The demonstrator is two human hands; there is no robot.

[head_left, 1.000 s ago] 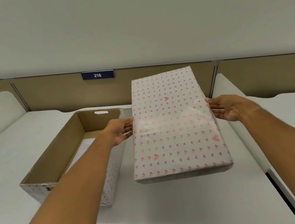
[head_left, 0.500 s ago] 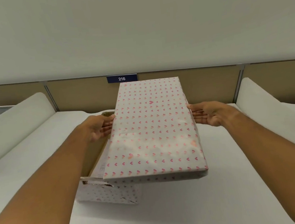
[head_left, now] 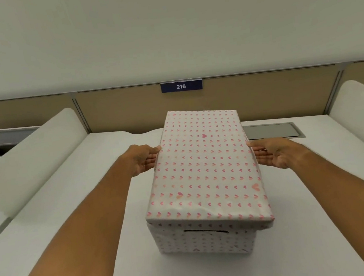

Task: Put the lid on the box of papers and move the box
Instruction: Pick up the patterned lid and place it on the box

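A white lid (head_left: 205, 169) with small pink hearts lies over the matching box (head_left: 203, 240), which stands on the white desk (head_left: 76, 219). The lid covers the whole opening, so the papers inside are hidden. Its near right corner juts a little past the box wall. My left hand (head_left: 142, 157) presses flat against the lid's left edge, and my right hand (head_left: 270, 153) against its right edge, so the lid is held between them. A slot handle shows in the box's near end.
Curved white dividers rise at the left (head_left: 32, 160) and right (head_left: 362, 120) of the desk. A tan partition with a blue sign reading 216 (head_left: 181, 86) closes the back. A grey cable hatch (head_left: 272, 131) lies in the desk behind my right hand.
The lid was held in the air to the right of the open box; both hands carried it left and down, and it now sits over the box, hiding the papers.
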